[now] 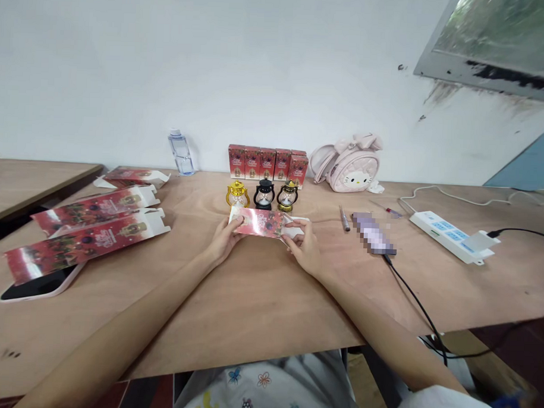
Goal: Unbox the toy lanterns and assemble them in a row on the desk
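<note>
Both my hands hold a flat red printed carton (pixel 259 222) just above the wooden table (pixel 251 298). My left hand (pixel 225 237) pinches its left end. At the carton's right end, by a white flap, my right hand (pixel 302 245) has its fingers closed on it. Right behind the carton stand three small lanterns: a gold one (pixel 237 194), a black one (pixel 264 195) and a dark gold one (pixel 287 196).
A row of red boxes (pixel 267 163) stands at the wall, with a water bottle (pixel 181 152) and a pink bag (pixel 350 163). Flat red cartons (pixel 89 227) and a phone (pixel 39 286) lie left. A screwdriver (pixel 344 218), a cabled device (pixel 373 232) and a power strip (pixel 450 236) lie right.
</note>
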`<state>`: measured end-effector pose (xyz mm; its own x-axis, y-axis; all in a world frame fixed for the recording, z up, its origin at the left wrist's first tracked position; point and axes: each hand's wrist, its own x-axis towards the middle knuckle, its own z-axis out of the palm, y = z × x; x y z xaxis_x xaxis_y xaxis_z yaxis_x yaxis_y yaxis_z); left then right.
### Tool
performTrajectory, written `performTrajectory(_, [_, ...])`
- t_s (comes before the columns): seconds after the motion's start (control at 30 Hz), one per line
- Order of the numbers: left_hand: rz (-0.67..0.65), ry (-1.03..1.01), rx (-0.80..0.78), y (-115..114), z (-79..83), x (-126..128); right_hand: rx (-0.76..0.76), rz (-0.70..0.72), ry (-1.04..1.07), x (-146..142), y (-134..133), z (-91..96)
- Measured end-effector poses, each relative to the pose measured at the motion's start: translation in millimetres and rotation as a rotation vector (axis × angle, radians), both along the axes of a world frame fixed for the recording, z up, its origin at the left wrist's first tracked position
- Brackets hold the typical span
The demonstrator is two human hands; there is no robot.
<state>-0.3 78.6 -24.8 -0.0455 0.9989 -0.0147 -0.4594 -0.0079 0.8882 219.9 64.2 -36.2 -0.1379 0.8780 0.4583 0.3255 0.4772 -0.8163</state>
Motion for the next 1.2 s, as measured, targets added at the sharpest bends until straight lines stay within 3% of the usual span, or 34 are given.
performTrajectory(0.5, [-0.132, 0.084, 0.08, -4, -2.0, 0, -0.234, -0.066, 0.304, -2, 8, -2.6])
performTrajectory(0.77, [-0.104, 0.051, 0.068, -3, -1.5, -1, -0.279, 0.02, 0.274, -3, 7, -3.8])
performTrajectory(0.97, [-0.122, 0.058, 0.052, -5, -0.1, -1, -0.196, -0.074, 0.299, -2, 7, -2.7])
performTrajectory(1.2, [-0.132, 0.05, 0.04, -4, -0.6, -2, 0.221, -0.174, -0.127, 4, 1, -7.8])
